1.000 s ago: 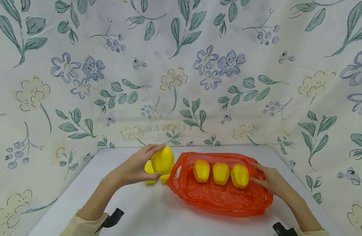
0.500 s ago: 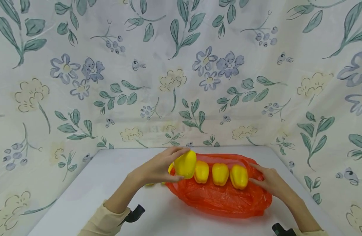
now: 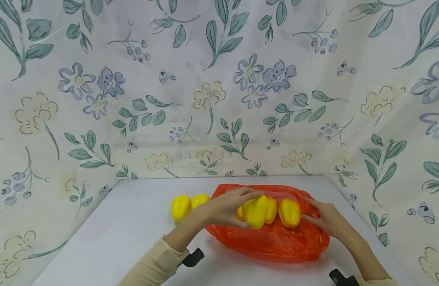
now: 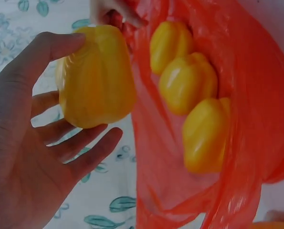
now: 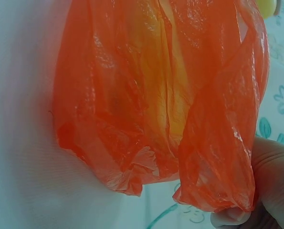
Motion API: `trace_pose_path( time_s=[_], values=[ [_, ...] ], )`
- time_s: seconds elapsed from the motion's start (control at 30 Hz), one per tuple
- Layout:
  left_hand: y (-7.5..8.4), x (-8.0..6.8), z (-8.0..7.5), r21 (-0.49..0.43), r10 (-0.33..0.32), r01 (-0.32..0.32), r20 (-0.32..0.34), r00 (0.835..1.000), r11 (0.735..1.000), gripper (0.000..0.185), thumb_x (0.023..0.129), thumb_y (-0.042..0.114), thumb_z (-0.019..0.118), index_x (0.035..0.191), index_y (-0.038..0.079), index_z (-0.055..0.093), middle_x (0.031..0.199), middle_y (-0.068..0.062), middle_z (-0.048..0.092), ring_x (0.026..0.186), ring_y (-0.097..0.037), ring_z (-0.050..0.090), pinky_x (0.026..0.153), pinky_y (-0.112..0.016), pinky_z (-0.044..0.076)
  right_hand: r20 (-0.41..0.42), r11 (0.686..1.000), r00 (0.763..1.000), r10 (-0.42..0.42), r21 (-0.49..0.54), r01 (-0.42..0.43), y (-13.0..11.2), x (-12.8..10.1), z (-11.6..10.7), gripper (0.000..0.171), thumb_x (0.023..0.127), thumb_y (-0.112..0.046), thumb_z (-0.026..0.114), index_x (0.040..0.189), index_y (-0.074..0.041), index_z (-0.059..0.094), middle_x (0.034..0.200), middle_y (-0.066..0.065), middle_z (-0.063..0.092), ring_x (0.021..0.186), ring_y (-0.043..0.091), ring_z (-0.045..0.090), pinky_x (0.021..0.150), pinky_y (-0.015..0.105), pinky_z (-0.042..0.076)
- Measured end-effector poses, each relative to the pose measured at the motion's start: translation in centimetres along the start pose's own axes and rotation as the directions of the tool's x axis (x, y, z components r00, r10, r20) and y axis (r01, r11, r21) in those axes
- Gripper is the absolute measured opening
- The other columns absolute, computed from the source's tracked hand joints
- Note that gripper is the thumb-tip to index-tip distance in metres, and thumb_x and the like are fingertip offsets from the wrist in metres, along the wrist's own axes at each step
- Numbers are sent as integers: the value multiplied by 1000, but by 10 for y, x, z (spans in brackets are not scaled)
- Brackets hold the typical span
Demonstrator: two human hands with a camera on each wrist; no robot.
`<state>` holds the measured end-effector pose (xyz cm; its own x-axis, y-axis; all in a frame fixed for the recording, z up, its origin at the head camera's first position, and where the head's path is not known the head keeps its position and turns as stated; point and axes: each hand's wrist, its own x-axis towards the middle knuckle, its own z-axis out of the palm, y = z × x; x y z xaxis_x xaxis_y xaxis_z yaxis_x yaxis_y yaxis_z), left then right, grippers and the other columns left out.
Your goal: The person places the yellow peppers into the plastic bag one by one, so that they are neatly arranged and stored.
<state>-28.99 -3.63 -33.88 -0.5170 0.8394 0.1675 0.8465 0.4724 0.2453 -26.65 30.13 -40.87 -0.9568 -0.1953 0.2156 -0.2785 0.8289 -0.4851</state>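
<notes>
While the left hand (image 3: 228,208) grips a yellow bell pepper (image 3: 256,212) between thumb and fingers, the right hand (image 3: 330,219), at three o'clock of the red plastic bag (image 3: 269,245), pinches the bag's edge. From above, the held pepper shows against the bag, toward ten o'clock from its middle, and hides parts of the bagged peppers (image 3: 289,213) behind it. Two loose peppers (image 3: 180,208) lie side by side at nine to ten o'clock, just outside the bag; the left forearm (image 3: 190,230) partly covers them, along with some of the bag's nine-o'clock side. Each wrist carries a black device (image 3: 193,257), and beige sleeves (image 3: 153,264) show at six o'clock. Bag and loose peppers rest on a white table (image 3: 133,222), backed at twelve o'clock by a pale sheet (image 3: 190,135) printed with green leaves, blue flowers and cream blossoms. Counted: one bag and six peppers, of which one is gripped, three sit in the bag and two lie on the table
</notes>
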Motion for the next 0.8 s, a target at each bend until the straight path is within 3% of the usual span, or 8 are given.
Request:
trace_pose_path(
  time_s=[0.13,0.37,0.53,0.8],
  values=[
    [0,14,12,-29,20,-19,30,999,999,80,75,52,65,141,39,21,137,14,36,122,-8,40,96,-31,45,-13,1000,1000,-14,-21,14,1,1,-1,63,78,-26,69,132,-5,45,111,20,61,77,14,61,61,24,55],
    [2,36,36,-65,-13,21,123,992,998,80,75,54,65,139,44,19,140,13,33,125,-9,37,96,-31,44,0,1000,1000,-6,-12,6,1,1,-1,63,78,-27,69,132,-5,45,111,21,61,76,13,61,60,23,55],
    [6,48,51,-101,-9,27,176,984,995,80,75,54,64,141,39,21,141,11,32,125,-9,36,98,-29,43,10,1000,1000,9,-11,-9,0,0,-1,63,78,-28,69,132,-5,45,112,21,61,77,14,63,59,23,55],
    [17,63,69,-98,-26,48,217,976,994,77,75,55,64,139,43,23,143,13,32,129,-9,34,100,-33,42,17,1000,1000,17,-7,-17,0,0,-1,62,79,-27,69,132,-7,45,110,20,62,76,13,63,58,22,55]
  ],
)
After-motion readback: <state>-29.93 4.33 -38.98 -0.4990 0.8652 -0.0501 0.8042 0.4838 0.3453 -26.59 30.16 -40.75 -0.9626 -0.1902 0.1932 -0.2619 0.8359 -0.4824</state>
